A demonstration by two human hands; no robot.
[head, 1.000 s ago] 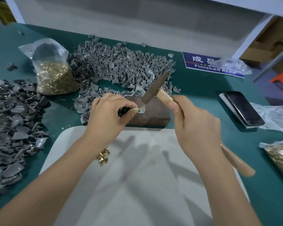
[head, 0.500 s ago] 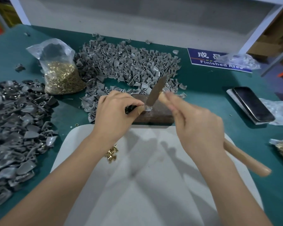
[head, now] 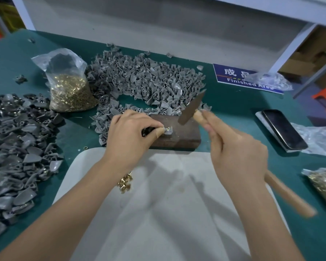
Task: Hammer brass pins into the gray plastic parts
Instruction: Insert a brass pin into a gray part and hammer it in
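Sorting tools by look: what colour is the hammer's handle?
Light tan wood, on the hammer the right hand holds; head view.

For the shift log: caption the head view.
Left hand pins a gray part on the block; right hand raises hammer.

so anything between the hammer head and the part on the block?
Nothing visible. The hammer head hangs up and right of the gray part, with bare block between them. Left fingertips pinch its left edge.

A small gray plastic part (head: 167,130) with brass showing lies on the dark block (head: 174,132), hammer head (head: 191,108) raised above.
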